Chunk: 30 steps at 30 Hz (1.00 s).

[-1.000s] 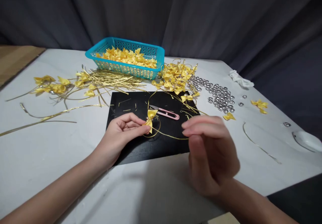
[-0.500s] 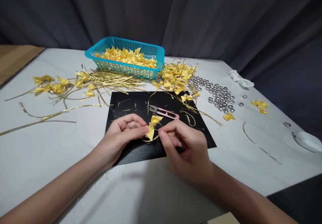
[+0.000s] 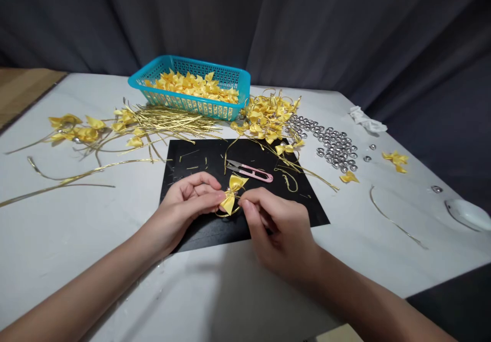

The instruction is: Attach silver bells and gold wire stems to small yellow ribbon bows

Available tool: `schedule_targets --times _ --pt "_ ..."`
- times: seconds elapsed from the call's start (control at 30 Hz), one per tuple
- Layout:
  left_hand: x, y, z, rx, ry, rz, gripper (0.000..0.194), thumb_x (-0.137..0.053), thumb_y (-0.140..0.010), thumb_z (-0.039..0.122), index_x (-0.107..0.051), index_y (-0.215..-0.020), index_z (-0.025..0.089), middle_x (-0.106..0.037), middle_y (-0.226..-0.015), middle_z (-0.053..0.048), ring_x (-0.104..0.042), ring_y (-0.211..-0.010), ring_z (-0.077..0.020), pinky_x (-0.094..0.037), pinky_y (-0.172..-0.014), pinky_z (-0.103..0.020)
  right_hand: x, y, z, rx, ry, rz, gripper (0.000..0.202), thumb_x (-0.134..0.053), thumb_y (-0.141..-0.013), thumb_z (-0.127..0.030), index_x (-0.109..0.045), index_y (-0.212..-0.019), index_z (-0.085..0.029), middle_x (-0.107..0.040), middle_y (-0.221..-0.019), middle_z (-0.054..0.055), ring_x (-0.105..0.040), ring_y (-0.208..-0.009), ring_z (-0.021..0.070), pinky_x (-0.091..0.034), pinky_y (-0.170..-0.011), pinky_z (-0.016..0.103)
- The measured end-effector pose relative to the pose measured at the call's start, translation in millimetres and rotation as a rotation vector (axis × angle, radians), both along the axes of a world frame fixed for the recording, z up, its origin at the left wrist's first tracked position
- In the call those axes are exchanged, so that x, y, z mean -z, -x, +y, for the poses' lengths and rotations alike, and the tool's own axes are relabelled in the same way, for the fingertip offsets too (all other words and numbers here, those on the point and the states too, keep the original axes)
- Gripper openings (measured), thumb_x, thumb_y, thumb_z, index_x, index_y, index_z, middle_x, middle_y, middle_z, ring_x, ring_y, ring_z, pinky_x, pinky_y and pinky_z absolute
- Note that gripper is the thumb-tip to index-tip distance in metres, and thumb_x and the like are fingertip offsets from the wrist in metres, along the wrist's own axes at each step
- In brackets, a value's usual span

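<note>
Over the black mat [image 3: 209, 233], the left hand [image 3: 187, 198] pinches a yellow bow [image 3: 229, 205], and the right hand [image 3: 282, 221] seems to pinch its gold cord [image 3: 225, 216]. Probably they are fixing the cord; that needs a steady bow and small, gentle pulls.

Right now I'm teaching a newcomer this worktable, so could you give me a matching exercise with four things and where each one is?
Things:
1. Pink-handled snips
2. Blue basket
3. Yellow bow
4. White rounded object

Places:
A. At the picture's far right
B. In the grip of the left hand
C. Lying on the black mat
D. Just beyond the pile of gold cords

Pairs: 1-C, 2-D, 3-B, 4-A
</note>
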State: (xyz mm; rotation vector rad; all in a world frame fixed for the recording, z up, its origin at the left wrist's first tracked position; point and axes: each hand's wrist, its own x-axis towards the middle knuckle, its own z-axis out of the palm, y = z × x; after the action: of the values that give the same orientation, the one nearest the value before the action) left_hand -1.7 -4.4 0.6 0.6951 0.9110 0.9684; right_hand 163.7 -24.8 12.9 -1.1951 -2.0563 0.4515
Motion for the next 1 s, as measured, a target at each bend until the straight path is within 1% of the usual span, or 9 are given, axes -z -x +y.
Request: schedule_targets --times 0.1,0.17,0.27,0.37,0.43,0.53,0.6,0.8,1.0 --pt "-0.9 -0.4 -0.9 0.004 0.005 0.002 0.013 -0.073 -0.066 0.017 -0.060 -0.068 0.016 -0.061 -0.051 0.005 -0.055 -0.049 -0.0044 -0.044 -0.053 -0.011 -0.2 0.0 -1.4 0.002 0.028 0.008 0.018 -0.041 -0.085 -0.013 -0.054 -0.074 -0.017 -0.052 -0.055 -0.003 -0.038 -0.041 0.0066 -0.031 -0.043 0.020" --pt "-1.5 -0.9 -1.1 0.006 0.010 0.020 0.014 -0.075 -0.064 0.018 -0.062 -0.069 0.016 -0.062 -0.053 0.005 -0.055 -0.051 -0.0049 -0.044 -0.053 -0.011 -2.9 -0.5 -3.3 -0.026 0.057 0.073 0.017 -0.041 -0.085 -0.013 -0.054 -0.075 -0.017 -0.054 -0.058 -0.002 -0.039 -0.041 0.0064 -0.031 -0.042 0.020" --pt "-1.8 -2.0 -0.6 -0.002 0.009 0.073 0.011 -0.074 -0.065 0.019 -0.064 -0.070 0.016 -0.063 -0.055 0.004 -0.055 -0.052 -0.0051 -0.042 -0.052 -0.011 -10.1 -1.6 -6.5 -0.112 0.178 0.358 0.014 -0.041 -0.087 -0.016 -0.054 -0.080 -0.018 -0.052 -0.057 -0.003 -0.041 -0.041 0.0066 -0.032 -0.039 0.019" --pt "-0.9 -3.1 0.6 -0.065 0.006 0.108 0.009 -0.072 -0.066 0.018 -0.064 -0.069 0.017 -0.061 -0.054 0.005 -0.053 -0.051 -0.0050 -0.041 -0.051 -0.012 -14.2 -1.0 -6.6 -0.171 0.423 0.619 0.016 -0.037 -0.090 -0.021 -0.051 -0.083 -0.019 -0.044 -0.051 -0.006 -0.037 -0.037 0.0055 -0.030 -0.035 0.017" --pt "0.0 -3.4 0.9 -0.106 0.009 0.113 0.011 -0.073 -0.065 0.017 -0.063 -0.069 0.017 -0.061 -0.055 0.005 -0.054 -0.052 -0.0056 -0.041 -0.052 -0.013 -12.2 1.0 -4.8 -0.142 0.514 0.610 0.017 -0.036 -0.091 -0.022 -0.052 -0.085 -0.018 -0.047 -0.054 -0.006 -0.036 -0.036 0.0043 -0.030 -0.034 0.016" --pt "1.1 -3.3 0.3 -0.100 0.006 0.105 0.013 -0.074 -0.065 0.018 -0.061 -0.070 0.017 -0.061 -0.054 0.005 -0.053 -0.051 -0.0059 -0.040 -0.052 -0.013 -3.9 4.8 -2.5 -0.054 0.494 0.471 0.012 -0.042 -0.088 -0.021 -0.052 -0.085 -0.017 -0.061 -0.066 -0.001 -0.043 -0.039 0.0040 -0.036 -0.038 0.016" --pt "1.5 -2.8 -0.1 -0.080 -0.010 0.097 0.013 -0.073 -0.066 0.018 -0.060 -0.069 0.017 -0.058 -0.050 0.006 -0.051 -0.048 -0.0048 -0.039 -0.050 -0.012 1.2 6.4 -2.6 -0.032 0.468 0.430 0.008 -0.045 -0.086 -0.018 -0.051 -0.081 -0.017 -0.065 -0.070 0.001 -0.046 -0.040 0.0037 -0.038 -0.039 0.016" --pt "2.0 -1.4 -0.6 -0.050 -0.036 0.045 0.012 -0.071 -0.068 0.016 -0.059 -0.068 0.017 -0.052 -0.045 0.008 -0.047 -0.045 -0.0038 -0.038 -0.048 -0.011 0.5 6.7 -5.8 -0.016 0.456 0.412 0.010 -0.050 -0.082 -0.017 -0.053 -0.072 -0.016 -0.062 -0.058 -0.001 -0.049 -0.038 0.0047 -0.038 -0.038 0.015" --pt "0.5 -0.9 -2.9 0.002 -0.034 0.026 0.014 -0.071 -0.068 0.017 -0.057 -0.066 0.017 -0.055 -0.048 0.007 -0.048 -0.046 -0.0041 -0.039 -0.048 -0.012 -2.8 6.0 -6.1 0.007 0.430 0.421 0.012 -0.049 -0.082 -0.018 -0.050 -0.070 -0.018 -0.059 -0.052 -0.002 -0.052 -0.037 0.0071 -0.040 -0.037 0.017"
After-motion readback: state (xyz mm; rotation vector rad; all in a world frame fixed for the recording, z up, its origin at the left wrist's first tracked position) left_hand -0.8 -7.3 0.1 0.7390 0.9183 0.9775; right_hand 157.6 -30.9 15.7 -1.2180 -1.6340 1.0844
